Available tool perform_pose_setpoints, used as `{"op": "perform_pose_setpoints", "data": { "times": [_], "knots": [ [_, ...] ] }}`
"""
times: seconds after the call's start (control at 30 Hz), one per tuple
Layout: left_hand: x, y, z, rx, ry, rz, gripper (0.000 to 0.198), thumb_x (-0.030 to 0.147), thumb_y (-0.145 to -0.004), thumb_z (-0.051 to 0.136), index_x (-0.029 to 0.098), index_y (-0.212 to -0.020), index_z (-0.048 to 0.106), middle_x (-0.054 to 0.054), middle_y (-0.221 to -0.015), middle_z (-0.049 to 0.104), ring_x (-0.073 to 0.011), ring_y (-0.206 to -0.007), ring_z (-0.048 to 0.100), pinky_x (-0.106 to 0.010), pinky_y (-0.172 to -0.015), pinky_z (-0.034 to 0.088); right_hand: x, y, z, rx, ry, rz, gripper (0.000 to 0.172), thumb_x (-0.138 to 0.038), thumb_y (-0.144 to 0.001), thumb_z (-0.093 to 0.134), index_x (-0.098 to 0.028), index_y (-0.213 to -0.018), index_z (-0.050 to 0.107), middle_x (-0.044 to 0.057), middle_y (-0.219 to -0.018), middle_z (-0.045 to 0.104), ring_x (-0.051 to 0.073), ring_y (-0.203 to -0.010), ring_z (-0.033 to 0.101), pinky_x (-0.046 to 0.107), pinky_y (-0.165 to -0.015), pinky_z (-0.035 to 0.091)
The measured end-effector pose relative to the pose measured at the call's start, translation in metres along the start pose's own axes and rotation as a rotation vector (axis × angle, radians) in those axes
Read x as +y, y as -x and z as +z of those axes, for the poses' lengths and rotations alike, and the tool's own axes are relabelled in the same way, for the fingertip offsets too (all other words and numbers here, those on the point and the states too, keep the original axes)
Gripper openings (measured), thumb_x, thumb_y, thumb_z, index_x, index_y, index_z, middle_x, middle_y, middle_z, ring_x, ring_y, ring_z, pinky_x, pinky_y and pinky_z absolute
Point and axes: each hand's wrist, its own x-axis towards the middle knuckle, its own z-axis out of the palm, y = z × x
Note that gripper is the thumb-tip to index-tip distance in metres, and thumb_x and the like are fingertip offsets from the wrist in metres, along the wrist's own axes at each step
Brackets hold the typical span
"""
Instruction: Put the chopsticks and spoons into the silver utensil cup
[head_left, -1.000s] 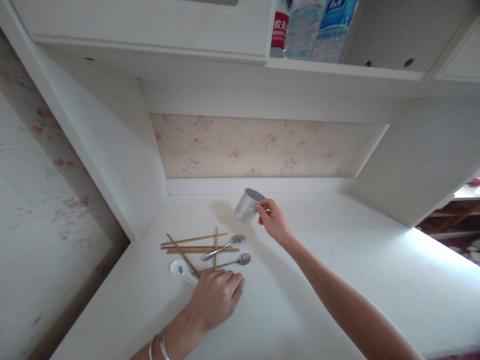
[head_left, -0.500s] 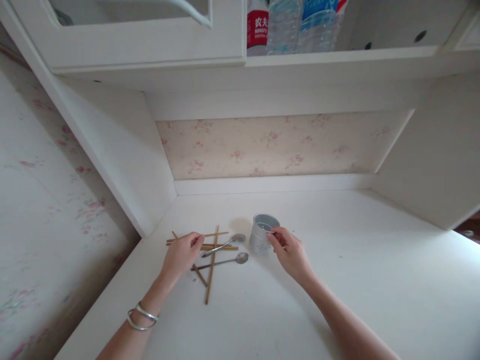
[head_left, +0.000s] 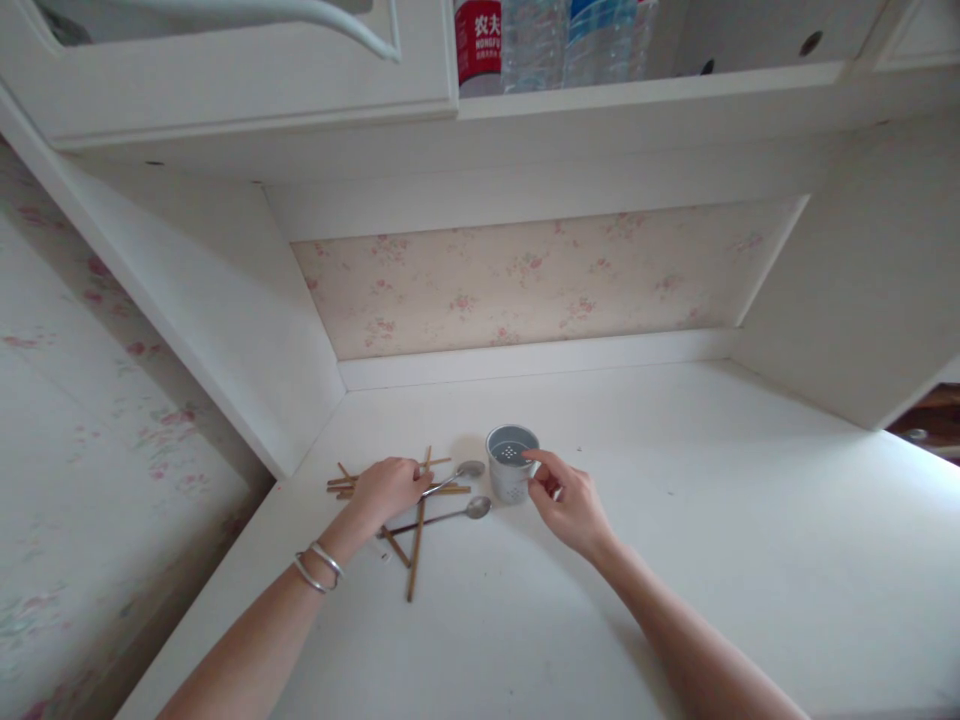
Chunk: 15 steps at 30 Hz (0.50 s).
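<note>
In the head view, just below the middle of the frame, I see a silvery metal cup (head_left: 513, 465) standing upright on the white counter (head_left: 480, 630). Its mouth faces up, and I can make out small holes in its floor and in its side. The right hand (head_left: 571, 508) is at the cup's right edge: the index finger reaches to the rim, the thumb sits lower by the outer wall, and a gap shows between the two. Whether those fingers really grip the cup, I can't tell from here.

Left of centre, the left hand (head_left: 386, 490) lies palm down over a loose heap of chopsticks (head_left: 414, 562), its fingers bent and close together at the handle of the upper spoon (head_left: 471, 468). I can't tell whether they have hold of it. The lower spoon (head_left: 478, 508) lies just below, its bowl near the cup and its handle running left across the chopsticks. Two silver bangles (head_left: 319, 567) circle the left wrist.

At the top of the frame, plastic bottles (head_left: 536, 42) stand in an open cabinet (head_left: 652, 92), the leftmost wearing a red label. Flowered wallpaper (head_left: 517, 280) shows behind the counter.
</note>
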Motion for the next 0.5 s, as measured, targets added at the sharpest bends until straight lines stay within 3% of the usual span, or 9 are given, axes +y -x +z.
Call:
{"op": "perform_pose_setpoints", "data": {
  "times": [0.3, 0.5],
  "knots": [
    [0.006, -0.021, 0.002, -0.088, -0.045, -0.039, 0.034, 0.037, -0.078, 0.044, 0.017, -0.075, 0.071, -0.017, -0.083, 0.071, -0.0255, -0.075, 0.067, -0.031, -0.064, 0.046, 0.001, 0.001, -0.001, 0.071, -0.062, 0.04, 0.026, -0.021, -0.078, 0.049, -0.024, -0.102, 0.056, -0.005, -0.06, 0.052, 0.012, -0.051, 0.049, 0.023, -0.052, 0.041],
    [0.014, -0.024, -0.014, 0.053, 0.001, -0.014, 0.043, 0.047, -0.086, 0.035, 0.021, -0.08, 0.069, -0.012, -0.09, 0.071, -0.0236, -0.084, 0.065, -0.03, -0.07, 0.044, 0.001, 0.005, 0.008, 0.046, -0.008, 0.075, 0.027, -0.026, -0.08, 0.048, -0.025, -0.106, 0.054, -0.004, -0.066, 0.053, 0.012, -0.053, 0.049, 0.024, -0.052, 0.039]
  ]
}}
